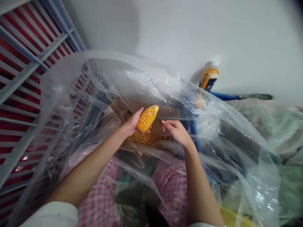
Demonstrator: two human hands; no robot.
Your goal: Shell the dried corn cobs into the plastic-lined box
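Observation:
My left hand (133, 122) is closed around a yellow corn cob (147, 119), which tilts up to the right. Near its upper end a small pale patch shows where kernels are gone. Just right of the cob, my right hand (174, 128) pinches a thin dark pointed tool (158, 119); its tip reaches the cob's side, and its exact kind is too small to make out. Below both hands, loose corn kernels (144, 138) lie heaped on brown cardboard (165, 113) inside a big clear plastic sheet (151, 74).
A blue-grey slatted crate (42, 56) with red behind it stands at the left. Against the white wall, an orange bottle (209, 77) with a white cap stands at the back right. Pale green sacks (265, 119) lie at the right. My knees in pink checked cloth (99, 189) are close below.

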